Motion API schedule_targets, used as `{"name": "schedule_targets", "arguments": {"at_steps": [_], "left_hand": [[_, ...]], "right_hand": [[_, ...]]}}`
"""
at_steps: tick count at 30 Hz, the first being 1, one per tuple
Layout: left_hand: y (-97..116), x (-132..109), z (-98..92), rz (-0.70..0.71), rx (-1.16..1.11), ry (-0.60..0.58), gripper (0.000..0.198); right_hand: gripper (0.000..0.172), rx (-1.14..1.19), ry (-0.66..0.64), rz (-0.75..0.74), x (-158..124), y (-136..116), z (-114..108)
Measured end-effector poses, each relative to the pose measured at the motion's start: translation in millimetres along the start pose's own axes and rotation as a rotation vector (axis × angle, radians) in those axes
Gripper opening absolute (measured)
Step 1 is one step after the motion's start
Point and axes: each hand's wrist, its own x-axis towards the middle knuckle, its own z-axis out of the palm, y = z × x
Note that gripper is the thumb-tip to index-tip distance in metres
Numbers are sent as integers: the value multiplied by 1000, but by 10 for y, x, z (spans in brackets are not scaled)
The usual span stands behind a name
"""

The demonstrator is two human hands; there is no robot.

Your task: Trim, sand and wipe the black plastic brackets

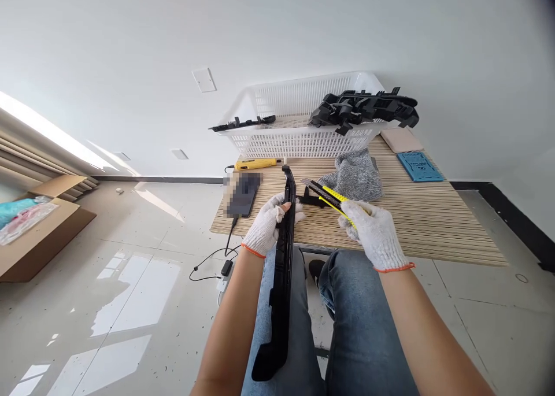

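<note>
Head view: in front of the basket (299, 132), the left hand (264, 225) pinches the strip (284, 251) between thumb and fingers, seemingly to steady it; the right hand (373, 231) curls its fingers around the knife (329, 196), blade towards the strip.

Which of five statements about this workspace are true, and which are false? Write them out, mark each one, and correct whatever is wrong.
1. The left grip holds a long black part. True.
2. The right grip holds a screwdriver. False: the right grip holds a utility knife.
3. Black parts stick out over the rim of the white basket. True.
4. The blue packet lies left of the grey cloth. False: the blue packet is right of the grey cloth.
5. A yellow corded tool lies on the table. True.
</note>
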Motion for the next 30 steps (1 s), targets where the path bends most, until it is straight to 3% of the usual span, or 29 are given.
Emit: {"name": "schedule_targets", "arguments": {"at_steps": [8,14,21,30], "left_hand": [[33,-32,61,4,-21,94,27],[6,-21,10,13,-6,37,33],[55,-45,-30,-102,110,99,39],[85,-60,87,-46,-97,-34,30]], "right_hand": [[45,-22,-64,-1,-1,19,-11],[48,2,-91,16,-4,47,-27],[47,-17,-84,3,-33,9,-8],[44,-27,-88,-6,-10,37,-39]]}}
